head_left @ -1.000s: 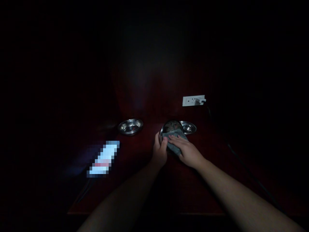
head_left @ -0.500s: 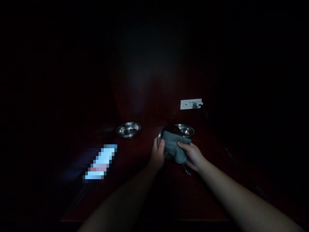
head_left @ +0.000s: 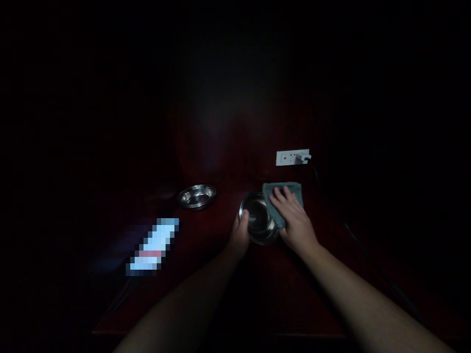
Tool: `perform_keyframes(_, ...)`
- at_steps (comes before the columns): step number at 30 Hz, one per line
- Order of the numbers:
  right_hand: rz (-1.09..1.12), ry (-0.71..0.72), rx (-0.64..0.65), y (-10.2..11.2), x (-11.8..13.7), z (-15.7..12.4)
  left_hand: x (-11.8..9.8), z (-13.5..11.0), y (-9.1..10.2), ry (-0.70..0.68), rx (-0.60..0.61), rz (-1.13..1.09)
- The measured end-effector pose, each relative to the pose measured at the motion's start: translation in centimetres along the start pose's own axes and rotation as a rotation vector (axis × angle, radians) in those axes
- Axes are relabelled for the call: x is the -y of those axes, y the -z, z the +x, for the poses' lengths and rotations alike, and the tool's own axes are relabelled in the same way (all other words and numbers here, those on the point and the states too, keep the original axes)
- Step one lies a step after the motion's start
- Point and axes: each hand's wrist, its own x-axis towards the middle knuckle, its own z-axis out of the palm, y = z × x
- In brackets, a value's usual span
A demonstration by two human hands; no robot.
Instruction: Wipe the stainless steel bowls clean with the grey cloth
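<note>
My left hand (head_left: 241, 234) grips a shiny steel bowl (head_left: 257, 215) by its left side, thumb over the rim. The bowl is tilted so that its inside faces me. My right hand (head_left: 294, 220) holds a grey-green cloth (head_left: 283, 189) at the bowl's right side, fingers spread over the fabric. The cloth covers the right part of the rim. Left of my hands, a second steel bowl (head_left: 197, 197) stands upright on the dark red table (head_left: 217, 264), with a small reddish spot inside.
A blurred-out lit screen (head_left: 154, 245) lies on the left of the table, a cable beside it. On the back wall is a white socket (head_left: 292, 157) with a plug in it. A thin dark cable (head_left: 379, 269) runs along the right. The surroundings are very dark.
My right hand has moved the cloth from over the bowl's middle to its upper right side, uncovering the inside. The steel dish behind on the right is now hidden.
</note>
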Motion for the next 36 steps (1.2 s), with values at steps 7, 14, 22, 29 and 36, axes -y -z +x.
perform_keyframes(7,-0.234,-0.004,0.416,-1.7,0.9,-0.1,-1.0,-0.8,-0.8,-0.012,0.000,0.040)
perform_keyframes(14,-0.102,-0.110,0.557,-1.2,1.2,-0.7,-0.8,-0.4,0.3,-0.181,-0.025,0.287)
perform_keyframes(22,0.902,-0.484,0.413,-2.1,1.8,-1.1,-0.8,-0.7,0.7,-0.216,-0.038,0.469)
perform_keyframes(29,0.926,-0.531,0.130,-3.5,2.6,-1.3,-1.0,-1.7,-0.2,-0.273,0.077,0.434)
perform_keyframes(36,0.299,-0.111,0.218,-3.8,1.8,-1.5,-0.6,-1.8,-0.4,-0.256,0.058,0.368)
